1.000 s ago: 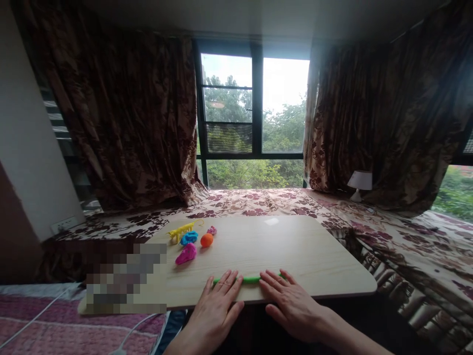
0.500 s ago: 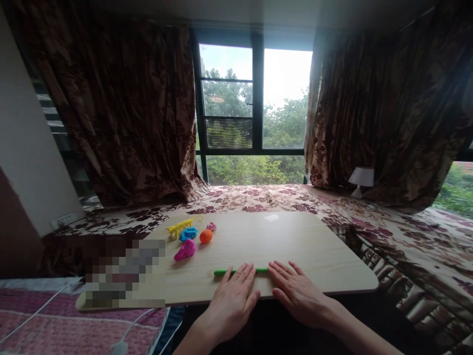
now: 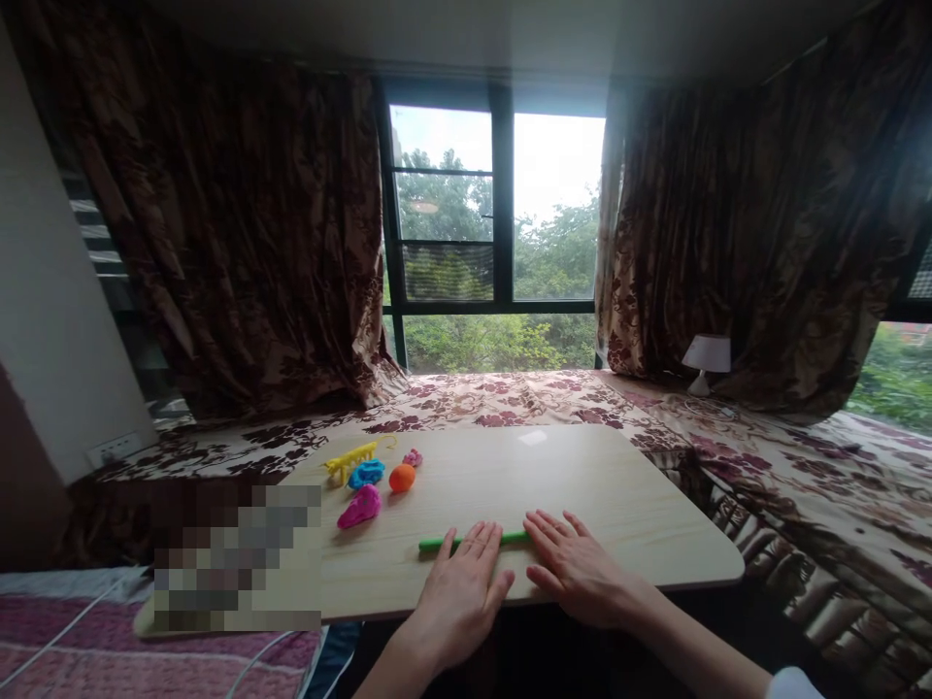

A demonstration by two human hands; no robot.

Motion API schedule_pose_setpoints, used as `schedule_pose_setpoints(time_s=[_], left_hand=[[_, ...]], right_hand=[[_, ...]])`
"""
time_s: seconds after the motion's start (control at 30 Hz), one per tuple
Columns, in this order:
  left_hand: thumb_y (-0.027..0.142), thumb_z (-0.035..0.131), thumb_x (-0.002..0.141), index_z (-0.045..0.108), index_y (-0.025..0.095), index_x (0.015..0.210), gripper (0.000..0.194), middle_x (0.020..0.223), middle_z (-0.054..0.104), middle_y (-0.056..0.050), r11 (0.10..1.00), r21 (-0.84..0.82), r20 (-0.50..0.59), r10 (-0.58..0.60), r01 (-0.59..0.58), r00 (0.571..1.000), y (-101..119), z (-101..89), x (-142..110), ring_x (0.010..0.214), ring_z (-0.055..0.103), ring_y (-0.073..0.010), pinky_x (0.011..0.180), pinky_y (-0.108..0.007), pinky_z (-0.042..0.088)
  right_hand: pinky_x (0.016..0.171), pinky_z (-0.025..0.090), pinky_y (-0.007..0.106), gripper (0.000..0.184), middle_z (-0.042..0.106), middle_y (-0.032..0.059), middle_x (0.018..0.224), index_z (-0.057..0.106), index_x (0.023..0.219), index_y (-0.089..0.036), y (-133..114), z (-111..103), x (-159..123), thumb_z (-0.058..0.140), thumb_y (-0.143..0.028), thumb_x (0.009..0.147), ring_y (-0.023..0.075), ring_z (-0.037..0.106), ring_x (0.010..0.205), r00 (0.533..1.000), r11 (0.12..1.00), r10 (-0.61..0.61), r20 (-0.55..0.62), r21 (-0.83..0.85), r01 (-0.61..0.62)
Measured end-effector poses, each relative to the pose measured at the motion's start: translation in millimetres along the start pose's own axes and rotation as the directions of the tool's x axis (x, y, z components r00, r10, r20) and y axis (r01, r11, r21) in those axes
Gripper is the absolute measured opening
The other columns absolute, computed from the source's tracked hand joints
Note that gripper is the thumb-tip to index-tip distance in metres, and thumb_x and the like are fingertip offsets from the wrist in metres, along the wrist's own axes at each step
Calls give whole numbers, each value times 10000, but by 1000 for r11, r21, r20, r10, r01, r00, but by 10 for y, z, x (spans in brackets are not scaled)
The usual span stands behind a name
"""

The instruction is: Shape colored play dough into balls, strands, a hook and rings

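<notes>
A thin green roll of modelling clay (image 3: 514, 538) lies crosswise near the front edge of the pale wooden table (image 3: 582, 476). My left hand (image 3: 463, 581) rests flat over its middle, fingers stretched out, and the roll's left end sticks out beyond them. Over the right end lies my right hand (image 3: 572, 568), also flat and open, hiding that end. To the left on the tabletop sit a magenta lump of clay (image 3: 359, 507), an orange ball (image 3: 402, 478), a blue lump (image 3: 366, 474), a small pink piece (image 3: 413, 457) and a yellow comb-like piece (image 3: 350, 460).
A blurred-out patch (image 3: 240, 558) covers the table's left end. Behind the table runs a ledge with floral cloth (image 3: 502, 393), bearing a small white lamp (image 3: 708, 359) at the right. A pink quilt (image 3: 146, 650) with a white cable lies at lower left.
The camera view has shifted slightly, so the table appears a little lower. Both hands stay flat on the green roll, with hardly any movement along the table.
</notes>
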State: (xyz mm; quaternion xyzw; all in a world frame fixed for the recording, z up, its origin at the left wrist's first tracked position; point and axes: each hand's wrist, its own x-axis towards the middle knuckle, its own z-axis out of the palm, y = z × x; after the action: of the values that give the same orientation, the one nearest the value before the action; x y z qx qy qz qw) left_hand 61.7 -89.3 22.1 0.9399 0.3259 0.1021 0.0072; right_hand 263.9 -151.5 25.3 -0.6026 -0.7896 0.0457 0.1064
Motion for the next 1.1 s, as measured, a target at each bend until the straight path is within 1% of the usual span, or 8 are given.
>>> schedule_pose_setpoints(time_s=[0.1, 0.2, 0.4, 0.5, 0.73, 0.83, 0.97, 1.1], left_hand=[[493, 169, 862, 169, 277, 1354, 537, 1428, 177, 4, 999, -4, -24, 34, -34, 999, 67, 7, -256, 1302, 157, -186, 1057, -418, 87], [485, 170, 864, 156, 262, 1358, 542, 1428, 175, -4, 1000, -7, -17, 26, -27, 1000, 77, 18, -268, 1303, 150, -189, 1057, -419, 79], [478, 137, 857, 270, 188, 1335, 574, 1394, 278, -71, 996, 9, 42, -89, 89, 995, -93, 14, 333, 1291, 196, -213, 1036, -460, 118], [476, 133, 856, 299, 176, 1324, 580, 1388, 289, -82, 994, 6, 43, -111, 111, 993, -143, 19, 463, 1289, 204, -214, 1032, -460, 138], [481, 167, 865, 150, 256, 1360, 544, 1424, 195, -12, 1000, -9, -27, 25, -25, 999, 4, 16, -125, 1301, 160, -183, 1057, -422, 87], [464, 181, 871, 111, 280, 1362, 529, 1423, 193, 13, 1000, -2, -59, 15, -15, 998, -62, -22, -291, 1301, 160, -165, 1061, -414, 85], [445, 208, 872, 214, 255, 1347, 512, 1412, 239, -20, 991, 21, -123, -128, 131, 984, -351, -15, -308, 1296, 181, -200, 1050, -461, 66], [413, 243, 874, 329, 316, 1294, 440, 1349, 378, 2, 990, -12, -123, -144, 144, 982, -539, -30, -331, 1262, 264, -207, 1035, -492, 95]], right_hand=[[1047, 22, 414, 593, 115, 42, 1431, 134, 1376, -233, -115, 24, -318, 255, -509, 865, 203, 100, 1306, 998, 998, -61, -13, 6, 61], [1047, 17, 417, 603, 110, 40, 1432, 143, 1374, -236, -156, 27, -382, 258, -527, 859, 212, 103, 1305, 998, 998, -59, -10, 7, 59], [1033, 73, 441, 608, 214, 100, 1408, 235, 1354, -144, 84, -29, 255, 192, -511, 871, 225, 155, 1294, 997, 996, 83, -5, -23, -83], [1024, 105, 454, 620, 233, 115, 1401, 268, 1341, -126, 171, -48, 462, 192, -519, 867, 238, 180, 1286, 993, 993, 118, -1, -29, -118], [1046, 29, 425, 599, 169, 56, 1422, 144, 1375, -215, -7, 3, -132, 251, -511, 866, 202, 121, 1302, 1000, 1000, -27, -8, -9, 27], [1051, 26, 420, 595, 151, 37, 1425, 138, 1374, -246, -81, -26, -338, 263, -522, 862, 209, 134, 1300, 999, 999, -45, -14, -4, 45], [1051, 22, 425, 594, 145, 52, 1424, 140, 1377, -225, -155, -49, -188, 265, -505, 868, 219, 128, 1300, 995, 999, -41, -89, -29, 39], [1052, 25, 414, 560, 177, 52, 1418, 185, 1370, -217, -261, -3, 98, 231, -487, 881, 213, 148, 1297, 994, 998, -62, -95, -8, 62]])
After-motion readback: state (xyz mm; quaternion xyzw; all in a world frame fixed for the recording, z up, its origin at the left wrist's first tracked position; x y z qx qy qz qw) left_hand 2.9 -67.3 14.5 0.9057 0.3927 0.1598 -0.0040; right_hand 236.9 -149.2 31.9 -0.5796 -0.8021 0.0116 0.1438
